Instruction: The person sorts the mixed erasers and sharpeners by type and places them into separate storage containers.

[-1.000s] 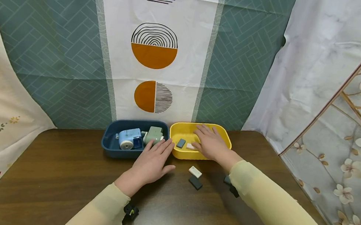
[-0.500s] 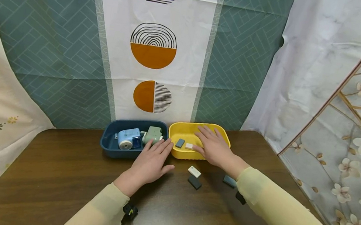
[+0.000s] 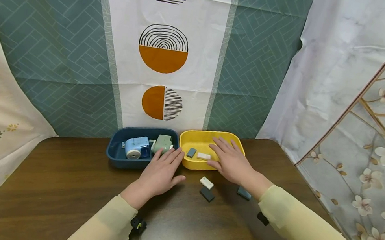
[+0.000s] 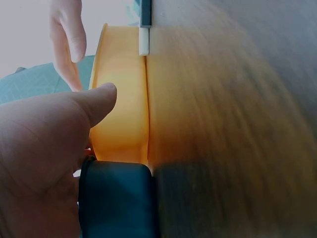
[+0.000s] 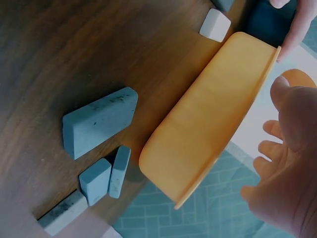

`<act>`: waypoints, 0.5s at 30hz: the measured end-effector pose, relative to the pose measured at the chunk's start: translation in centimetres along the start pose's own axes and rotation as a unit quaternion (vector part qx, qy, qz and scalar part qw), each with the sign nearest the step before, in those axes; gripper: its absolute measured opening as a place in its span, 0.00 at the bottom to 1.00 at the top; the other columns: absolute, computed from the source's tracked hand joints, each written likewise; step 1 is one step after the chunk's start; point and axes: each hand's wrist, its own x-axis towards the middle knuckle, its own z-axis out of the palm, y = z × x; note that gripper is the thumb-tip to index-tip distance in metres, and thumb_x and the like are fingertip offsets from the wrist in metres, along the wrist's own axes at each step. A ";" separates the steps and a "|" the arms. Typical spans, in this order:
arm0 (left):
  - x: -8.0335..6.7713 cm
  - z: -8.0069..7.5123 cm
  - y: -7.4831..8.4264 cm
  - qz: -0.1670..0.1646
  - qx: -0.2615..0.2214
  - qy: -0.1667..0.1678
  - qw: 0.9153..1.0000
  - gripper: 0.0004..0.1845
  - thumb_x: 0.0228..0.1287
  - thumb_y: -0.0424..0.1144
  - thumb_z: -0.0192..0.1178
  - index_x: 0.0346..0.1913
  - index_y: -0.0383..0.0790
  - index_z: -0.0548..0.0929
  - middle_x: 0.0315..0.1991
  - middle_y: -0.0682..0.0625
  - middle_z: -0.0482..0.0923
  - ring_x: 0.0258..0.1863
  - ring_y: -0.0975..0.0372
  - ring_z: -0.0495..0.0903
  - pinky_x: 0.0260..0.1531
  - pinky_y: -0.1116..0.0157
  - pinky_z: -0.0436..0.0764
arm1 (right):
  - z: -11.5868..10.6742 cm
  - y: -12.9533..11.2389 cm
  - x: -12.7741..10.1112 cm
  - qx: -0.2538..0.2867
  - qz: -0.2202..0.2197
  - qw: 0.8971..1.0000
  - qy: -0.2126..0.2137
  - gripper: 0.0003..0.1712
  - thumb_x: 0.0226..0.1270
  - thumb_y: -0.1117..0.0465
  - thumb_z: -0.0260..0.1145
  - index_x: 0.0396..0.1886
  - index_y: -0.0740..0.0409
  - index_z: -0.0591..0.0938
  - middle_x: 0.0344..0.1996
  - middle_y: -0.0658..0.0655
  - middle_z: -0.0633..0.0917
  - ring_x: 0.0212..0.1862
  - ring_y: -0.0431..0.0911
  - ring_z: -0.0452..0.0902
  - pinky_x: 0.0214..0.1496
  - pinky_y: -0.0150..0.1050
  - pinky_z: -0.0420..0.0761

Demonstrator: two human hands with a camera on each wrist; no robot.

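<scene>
My left hand (image 3: 158,175) reaches to the front corner where a navy bin (image 3: 119,164) meets a yellow bin (image 3: 205,166), fingers straight and thumb out to the side. Nothing is in its grasp. Over the yellow bin's right part hovers my right hand (image 3: 233,164), fingers spread, also holding nothing. Inside the yellow bin lie a blue-grey eraser-like block (image 3: 191,152) and a white one (image 3: 203,156). The navy bin holds a light-blue crank pencil sharpener (image 3: 137,145) and a green one (image 3: 163,142), the latter partly behind my left fingertips.
In front of the yellow bin, a white block (image 3: 206,183) and a dark grey block (image 3: 207,194) lie on the brown table (image 3: 180,229). Another blue-grey block (image 3: 244,193) sits beneath my right forearm. The right wrist view shows several blocks, including a larger one (image 5: 101,121).
My right hand has drawn back slightly to the right, uncovering more of the white block in the yellow bin and the blue-grey block on the table. My left hand has stayed put.
</scene>
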 end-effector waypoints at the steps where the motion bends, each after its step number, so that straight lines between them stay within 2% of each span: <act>1: 0.0 0.0 0.0 0.000 0.000 0.000 1.000 0.45 0.82 0.63 0.61 0.89 0.43 0.61 0.90 0.47 0.52 0.88 0.49 0.53 0.86 0.41 0.43 | 0.0 0.0 -0.1 -0.002 -0.001 1.000 0.001 0.40 0.85 0.41 0.66 0.82 0.63 0.73 0.85 0.65 0.66 0.86 0.62 0.56 0.86 0.67 0.52; 15: 0.1 0.2 0.0 -0.001 -0.008 0.004 1.000 0.45 0.81 0.62 0.63 0.89 0.42 0.61 0.90 0.46 0.53 0.88 0.48 0.53 0.86 0.40 0.44 | -0.4 -0.7 -1.9 -0.015 -0.036 0.999 0.033 0.43 0.81 0.42 0.71 0.83 0.63 0.73 0.83 0.66 0.69 0.84 0.63 0.61 0.85 0.68 0.56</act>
